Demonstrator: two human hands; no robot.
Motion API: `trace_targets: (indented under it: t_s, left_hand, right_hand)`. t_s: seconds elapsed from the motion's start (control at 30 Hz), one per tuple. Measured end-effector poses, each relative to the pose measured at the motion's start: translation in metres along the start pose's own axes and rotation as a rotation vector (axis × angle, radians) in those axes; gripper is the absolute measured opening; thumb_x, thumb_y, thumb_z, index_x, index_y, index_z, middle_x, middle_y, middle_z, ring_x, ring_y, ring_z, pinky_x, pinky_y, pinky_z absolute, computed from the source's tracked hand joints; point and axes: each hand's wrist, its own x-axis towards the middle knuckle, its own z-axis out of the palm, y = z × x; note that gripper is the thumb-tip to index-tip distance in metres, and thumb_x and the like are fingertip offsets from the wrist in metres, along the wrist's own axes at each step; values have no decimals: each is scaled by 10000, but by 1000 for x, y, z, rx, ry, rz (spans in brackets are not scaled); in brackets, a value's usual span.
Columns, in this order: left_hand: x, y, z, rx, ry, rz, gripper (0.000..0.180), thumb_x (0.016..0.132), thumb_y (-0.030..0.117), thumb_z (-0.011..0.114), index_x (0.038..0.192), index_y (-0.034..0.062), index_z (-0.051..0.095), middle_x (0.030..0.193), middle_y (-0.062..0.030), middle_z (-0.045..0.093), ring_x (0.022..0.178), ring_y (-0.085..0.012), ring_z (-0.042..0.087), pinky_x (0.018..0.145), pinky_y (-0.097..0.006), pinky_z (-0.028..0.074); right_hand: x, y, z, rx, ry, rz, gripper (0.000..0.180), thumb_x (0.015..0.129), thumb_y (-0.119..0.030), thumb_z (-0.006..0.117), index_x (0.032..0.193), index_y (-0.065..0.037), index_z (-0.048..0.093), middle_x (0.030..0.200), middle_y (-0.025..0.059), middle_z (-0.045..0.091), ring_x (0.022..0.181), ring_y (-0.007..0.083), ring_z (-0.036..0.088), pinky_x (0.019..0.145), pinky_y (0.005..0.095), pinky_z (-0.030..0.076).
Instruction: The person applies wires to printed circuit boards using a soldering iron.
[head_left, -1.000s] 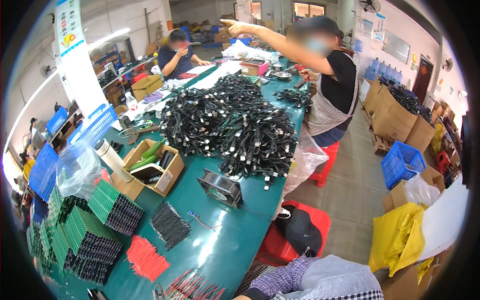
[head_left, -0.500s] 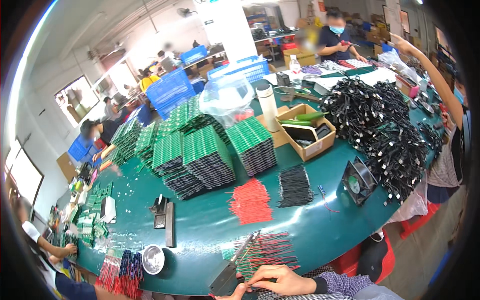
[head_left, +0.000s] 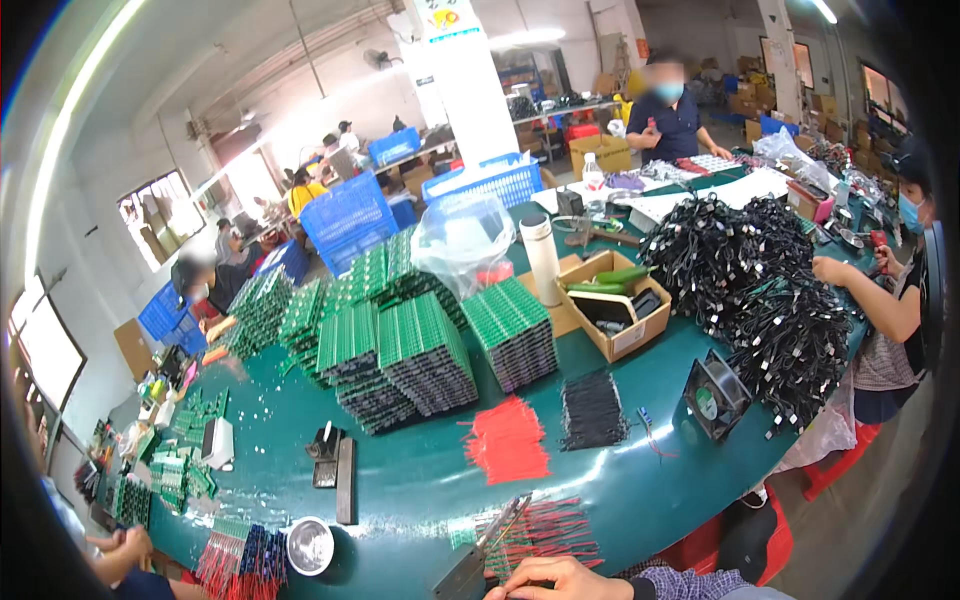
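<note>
Hand in view: one hand [head_left: 555, 580] showed at the lower edge, its plaid sleeve [head_left: 690, 583] coming in from the right; which hand it was could not be told for certain.
Finger state: the fingers [head_left: 520, 590] were curled downward against the table; how tightly they closed could not be told.
Tool: a grey metal tool [head_left: 478, 562], like tweezers or cutters, lay angled just left of the hand, its tip over the wires; whether the hand gripped it could not be told.
Work item: a fan of red and dark wires [head_left: 548, 528] lay on the green table [head_left: 420, 480] directly above the hand, touching or nearly so.
Other hand: not seen.
Nearby stock: a bundle of red wires [head_left: 508, 440] and a bundle of black wires [head_left: 592, 408] lay side by side further up the table.
Boards: stacks of green circuit boards [head_left: 420, 345] stood behind them.
Fan: a small black fan [head_left: 714, 396] stood tilted to the right, near the pile of black cables [head_left: 760, 280].
Box: an open cardboard box [head_left: 612, 305] sat beside a white flask [head_left: 544, 258].
Bowl: a metal bowl [head_left: 310, 545] sat at lower left.
</note>
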Motion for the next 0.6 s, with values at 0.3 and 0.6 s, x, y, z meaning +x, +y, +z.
trace_targets:
  t_s: [0.3,0.6]
  left_hand:
    - [9,-18,0,-139,21,115,384,759,34,859,1088,-50,681,934,-107,714,754,-177,678,672,-313,562]
    - [4,-12,0,-74,21,108,316,796,96,850,1056,-32,724,866,-102,734,722,-166,689,645,-306,559]
  right_hand:
    - [-1,8,1,-1,-14,15,80,915,-16,652,982,24,672,920,110,653,873,205,654,768,319,519]
    - [-3,11,4,147,-22,91,75,939,-20,638,999,16,664,937,94,643,881,169,641,761,300,516]
